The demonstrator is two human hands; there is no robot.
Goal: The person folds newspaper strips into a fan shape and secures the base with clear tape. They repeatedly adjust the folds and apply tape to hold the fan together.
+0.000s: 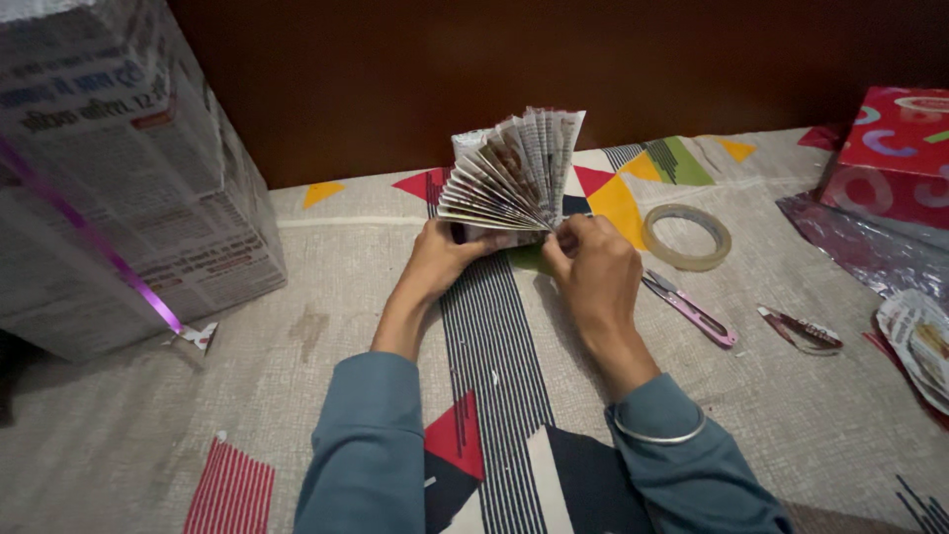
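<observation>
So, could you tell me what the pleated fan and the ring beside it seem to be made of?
The pleated fan, held at its base by the left hand and right hand, looks like matte newsprint: thin grey printed folds. The tape roll appears to be glossy translucent plastic tape, tan in colour.

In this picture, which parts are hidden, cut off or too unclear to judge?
- Head view: the base of the pleated newspaper fan is covered by the left hand and the right hand.
- The newspaper-wrapped box is cut off by the left and top edges.
- The red gift box runs past the right edge.
- The small clippers: blades too small to judge.
</observation>
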